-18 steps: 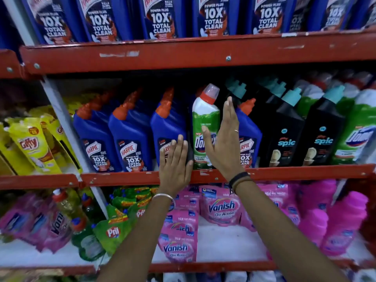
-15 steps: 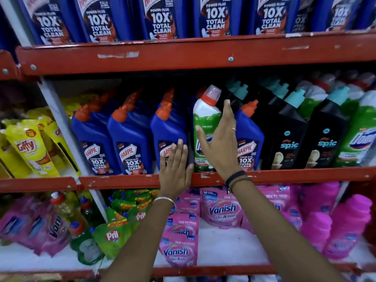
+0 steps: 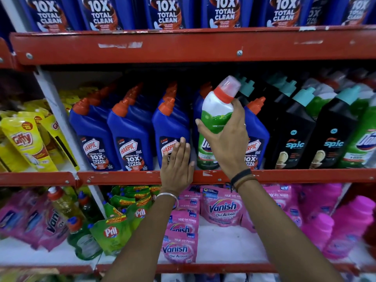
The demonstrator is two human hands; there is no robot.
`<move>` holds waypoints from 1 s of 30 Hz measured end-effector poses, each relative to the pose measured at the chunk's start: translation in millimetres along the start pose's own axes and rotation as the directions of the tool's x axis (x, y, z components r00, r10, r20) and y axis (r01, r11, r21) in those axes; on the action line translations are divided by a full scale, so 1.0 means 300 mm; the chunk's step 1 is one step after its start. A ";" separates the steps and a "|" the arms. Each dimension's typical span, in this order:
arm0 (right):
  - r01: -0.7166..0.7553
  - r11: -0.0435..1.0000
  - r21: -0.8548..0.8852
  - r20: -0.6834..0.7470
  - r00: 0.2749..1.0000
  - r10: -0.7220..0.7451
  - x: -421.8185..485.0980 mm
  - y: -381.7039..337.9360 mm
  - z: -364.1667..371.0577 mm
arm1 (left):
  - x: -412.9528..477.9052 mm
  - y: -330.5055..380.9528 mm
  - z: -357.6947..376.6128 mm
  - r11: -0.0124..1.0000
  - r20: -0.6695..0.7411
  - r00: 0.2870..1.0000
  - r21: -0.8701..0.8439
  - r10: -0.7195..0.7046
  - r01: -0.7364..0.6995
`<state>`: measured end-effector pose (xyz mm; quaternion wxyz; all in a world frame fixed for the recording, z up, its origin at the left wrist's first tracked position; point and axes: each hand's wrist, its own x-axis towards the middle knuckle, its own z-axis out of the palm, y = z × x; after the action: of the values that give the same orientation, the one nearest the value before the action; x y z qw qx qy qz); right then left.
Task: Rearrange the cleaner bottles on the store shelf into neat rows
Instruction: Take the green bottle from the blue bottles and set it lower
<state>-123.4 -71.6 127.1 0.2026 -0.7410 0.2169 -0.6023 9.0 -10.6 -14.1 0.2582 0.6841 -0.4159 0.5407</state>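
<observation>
A green and white cleaner bottle [image 3: 215, 110] with a red cap stands among blue Harpic bottles [image 3: 130, 137] on the middle red shelf [image 3: 122, 177]. My right hand [image 3: 225, 139] is wrapped around its body, thumb on the left side, fingers on the right. My left hand [image 3: 178, 165] lies flat with fingers together against the front of the third blue Harpic bottle [image 3: 168, 127], just left of the green one. Another blue Harpic bottle [image 3: 257, 131] stands right of the green bottle. Black Spic bottles [image 3: 295, 137] with teal caps follow to the right.
More green bottles [image 3: 364, 143] stand at the far right. The shelf above carries blue Harpic bottles [image 3: 168, 13]. Below lie pink Vanish pouches [image 3: 223, 208], green Pril pouches [image 3: 114, 231] and pink bottles [image 3: 354, 220]. Yellow pouches [image 3: 26, 141] fill the left bay.
My right hand went from open in front of the green bottle to closed around its body. My left hand stayed flat on the blue bottle. The camera moved closer.
</observation>
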 end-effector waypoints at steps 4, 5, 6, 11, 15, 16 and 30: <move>0.060 0.996 0.069 -0.133 0.990 -0.050 -0.015 -0.050 -0.120 | 0.002 0.007 -0.007 1.000 0.011 1.000 0.017 0.003 -0.003; 0.061 0.995 0.076 -0.139 0.989 -0.050 -0.029 -0.051 -0.150 | 0.005 0.008 -0.008 1.000 0.012 1.000 0.022 -0.002 0.001; 0.048 0.996 0.079 -0.122 0.992 -0.038 -0.051 -0.045 -0.177 | 0.007 0.009 -0.011 1.000 0.013 1.000 0.019 -0.006 0.006; -0.047 0.998 -0.043 -0.004 0.999 0.047 -0.226 0.040 -0.251 | 0.011 0.011 -0.025 1.000 0.022 1.000 0.028 -0.003 0.002; -0.142 0.978 -0.151 0.132 0.978 0.162 -0.376 0.170 -0.248 | 0.011 0.014 -0.023 0.999 0.038 0.999 0.046 0.022 -0.023; -0.186 0.971 -0.149 0.170 0.963 0.211 -0.409 0.203 -0.240 | 0.013 0.012 -0.021 0.998 0.041 0.999 0.054 0.024 -0.026; -0.406 0.829 -0.385 0.356 0.763 0.540 -0.700 0.507 -0.090 | 0.006 0.008 0.000 0.998 0.009 0.999 0.052 0.035 -0.035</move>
<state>-199.6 -79.3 -122.0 0.2850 -0.8007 0.4300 -0.3046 7.2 -12.3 -12.8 0.2291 0.6854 -0.4146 0.5530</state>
